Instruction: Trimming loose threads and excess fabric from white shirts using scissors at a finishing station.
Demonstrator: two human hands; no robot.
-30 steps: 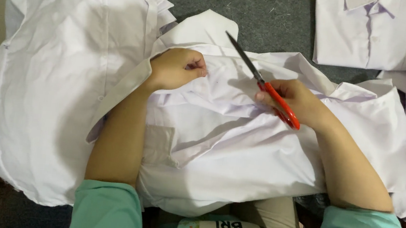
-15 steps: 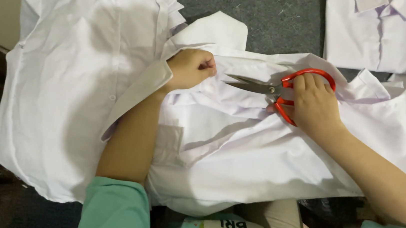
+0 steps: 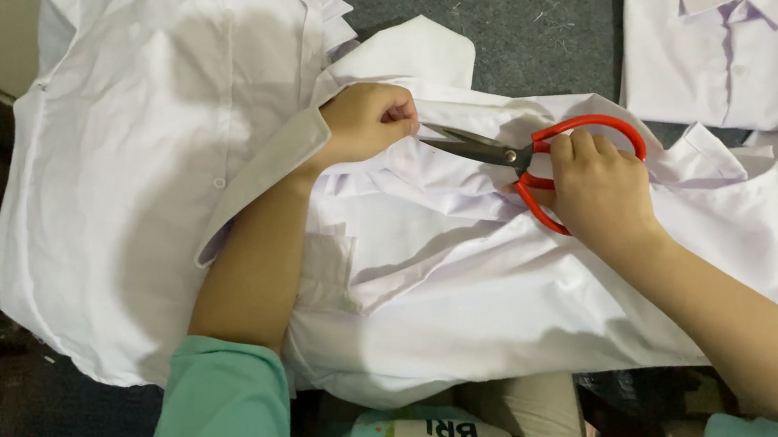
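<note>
A white shirt lies crumpled across the grey table in front of me. My left hand is closed on a pinch of its cloth near the collar. My right hand grips red-handled scissors, fingers through the loops. The slightly parted steel blades point left, their tips almost touching my left fist.
A stack of white shirts lies to the left, hanging over the table edge. Another folded white shirt sits at the back right. Grey table surface with thread scraps shows at the back. More white cloth is at the right edge.
My right hand has swung the scissors from pointing up-left to pointing left and brought the blades close to my left fist. The left hand kept its hold on the cloth.
</note>
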